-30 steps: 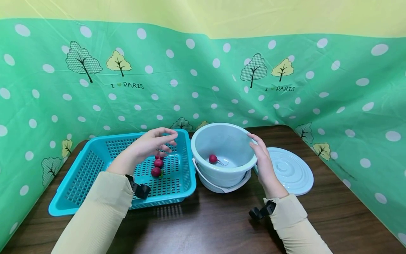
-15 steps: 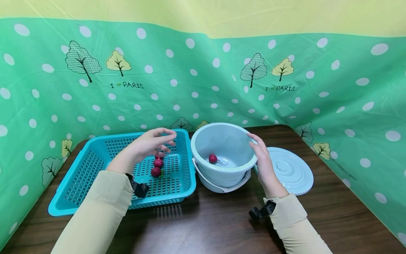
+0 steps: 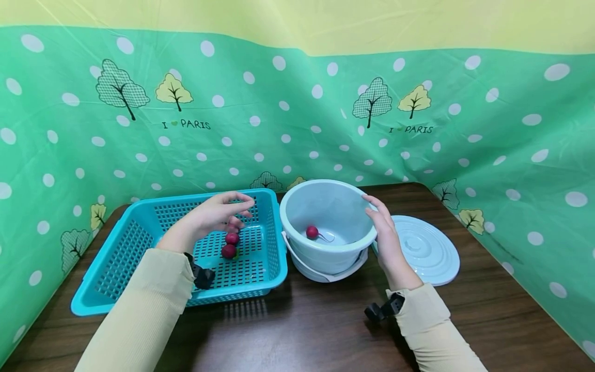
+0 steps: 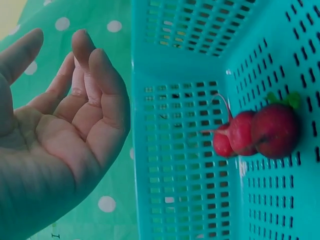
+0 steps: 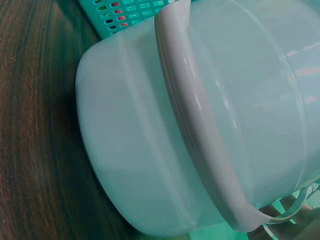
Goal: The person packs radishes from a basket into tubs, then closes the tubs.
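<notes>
My left hand point(image 3: 216, 213) hovers above the blue perforated basket point(image 3: 186, 298), holding nothing, its fingers slightly bent. In the left wrist view its palm faces up beside the basket wall, thumb apart from the fingers. Below it, three red radishes point(image 4: 276, 131) lie in a row on the basket floor; in the head view the hand covers the far one. At the right, my right hand point(image 3: 389, 240) holds the rim of a pale blue bucket point(image 3: 321, 261), fingertips over the edge. Inside the bucket lies one radish point(image 3: 312, 232) with a long thin root.
A round pale blue lid point(image 3: 425, 250) lies on the dark wooden table point(image 3: 316, 330), right of the bucket. The bucket's handle point(image 5: 192, 115) hangs down along its side. Behind everything rises a green dotted cloth point(image 3: 279, 124).
My left hand has drifted slightly left and down over the basket, now covering the far radish in the head view. The right hand and bucket stay in place.
</notes>
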